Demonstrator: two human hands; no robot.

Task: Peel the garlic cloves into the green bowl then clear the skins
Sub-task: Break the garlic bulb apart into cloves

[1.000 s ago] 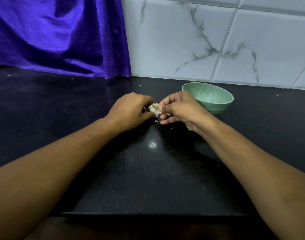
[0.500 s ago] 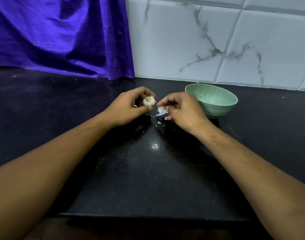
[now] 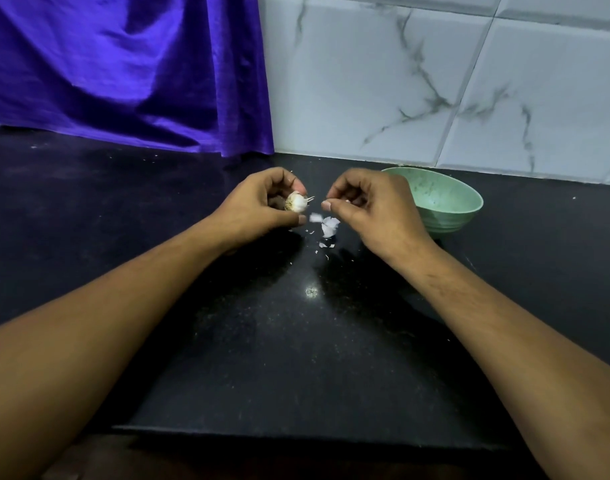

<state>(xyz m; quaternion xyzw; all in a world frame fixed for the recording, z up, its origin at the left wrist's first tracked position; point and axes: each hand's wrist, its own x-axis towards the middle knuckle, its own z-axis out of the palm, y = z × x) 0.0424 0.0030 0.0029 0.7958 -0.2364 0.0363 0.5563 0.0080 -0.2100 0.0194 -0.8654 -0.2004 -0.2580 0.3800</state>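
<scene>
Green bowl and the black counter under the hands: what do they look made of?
Green bowl: likely plastic or melamine, matte, pale green with fine dark speckles and faint ridges round its lower wall; ceramic cannot be ruled out. Counter: polished black stone, probably granite, judging by the fine pale flecks and the sharp light glare.

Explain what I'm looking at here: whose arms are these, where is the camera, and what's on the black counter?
No machine: these are a person's bare arms, filmed by a wide-angle camera worn on their head, looking forward and down. The left hand holds the garlic, partly skinned. The right hand is curled beside it; whether it pinches a scrap is too small to tell. Torn white skins lie between the hands on the black counter. The green bowl stands just beyond the right hand.
</scene>
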